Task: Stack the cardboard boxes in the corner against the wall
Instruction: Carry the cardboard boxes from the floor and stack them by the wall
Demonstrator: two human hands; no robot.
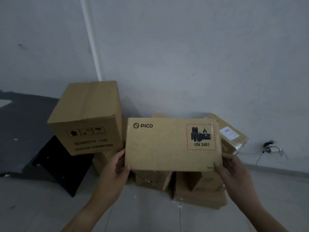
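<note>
Cardboard PICO box (167, 144): your left hand (115, 166) and right hand (232, 166) grip its lower corners, above floor boxes (197, 190); taller carton (87, 118) left.

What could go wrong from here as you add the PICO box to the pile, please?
1. The left grip and right grip pinch the PICO box only at its lower corners, so it may slip or tip.
2. The pile beneath lies tilted and uneven; a box set there could slide off.
3. Its UN 3481 label warns of batteries, so a drop may be hazardous.
</note>
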